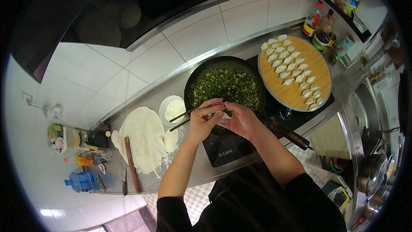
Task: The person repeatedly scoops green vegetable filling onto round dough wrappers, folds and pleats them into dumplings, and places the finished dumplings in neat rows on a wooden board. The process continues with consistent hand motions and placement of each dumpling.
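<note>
My left hand [206, 119] has a pair of dark chopsticks [181, 117] tucked in its fingers, their ends sticking out to the left. My right hand [243, 120] meets it fingertip to fingertip, and a small white dumpling wrapper [229, 113] shows between them, mostly hidden by the fingers. Both hands are over the near side of a black frying pan [192, 79] of chopped green filling [225, 82]. To the left are a white bowl [163, 109] with white contents, a few round wrappers [170, 143], and a large rolled dough sheet [141, 135] with a wooden rolling pin [131, 164] across it.
Folded dumplings [288, 60] in rows cover much of a round wooden board [270, 79] at right. The pan's handle [289, 135] points toward the near right, over an induction cooker [225, 151]. A knife [124, 180] lies left of the rolling pin. Sauce bottles [312, 19] stand behind the board.
</note>
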Available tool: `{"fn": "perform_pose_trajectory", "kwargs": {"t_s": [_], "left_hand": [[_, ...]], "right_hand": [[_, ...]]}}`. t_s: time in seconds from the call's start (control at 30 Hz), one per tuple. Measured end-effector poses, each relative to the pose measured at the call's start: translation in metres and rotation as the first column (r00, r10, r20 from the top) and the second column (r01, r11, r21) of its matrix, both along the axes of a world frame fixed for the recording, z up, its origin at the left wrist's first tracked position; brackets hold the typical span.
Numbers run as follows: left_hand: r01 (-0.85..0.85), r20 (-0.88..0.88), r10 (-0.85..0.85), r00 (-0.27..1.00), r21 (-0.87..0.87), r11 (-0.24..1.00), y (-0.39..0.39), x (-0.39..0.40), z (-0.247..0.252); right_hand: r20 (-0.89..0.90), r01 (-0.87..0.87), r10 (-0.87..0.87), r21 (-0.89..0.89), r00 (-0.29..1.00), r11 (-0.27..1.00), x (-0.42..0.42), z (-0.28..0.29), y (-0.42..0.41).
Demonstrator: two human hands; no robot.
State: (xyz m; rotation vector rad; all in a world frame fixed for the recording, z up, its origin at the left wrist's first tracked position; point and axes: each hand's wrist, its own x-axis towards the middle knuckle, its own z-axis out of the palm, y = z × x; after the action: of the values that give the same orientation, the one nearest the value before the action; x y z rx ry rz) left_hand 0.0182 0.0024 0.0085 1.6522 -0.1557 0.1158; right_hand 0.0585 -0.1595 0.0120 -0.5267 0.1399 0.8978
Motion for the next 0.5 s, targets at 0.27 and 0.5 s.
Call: {"fn": "perform_pose_trajectory", "kwargs": {"t_s": [0.27,0.5], "left_hand": [[-0.079,0.068,0.079,0.995,0.002,0.997,-0.001,0.000,0.001],[-0.106,-0.148,0.083,0.986,-0.152,0.983,-0.005,-0.004,0.007]], "right_hand": [[0.082,-0.069,0.058,0.135,0.995,0.989,-0.001,-0.004,-0.009],[0.308,-0.038,0.066,-0.096,0.949,0.995,-0.005,-0.007,-0.008]]}}
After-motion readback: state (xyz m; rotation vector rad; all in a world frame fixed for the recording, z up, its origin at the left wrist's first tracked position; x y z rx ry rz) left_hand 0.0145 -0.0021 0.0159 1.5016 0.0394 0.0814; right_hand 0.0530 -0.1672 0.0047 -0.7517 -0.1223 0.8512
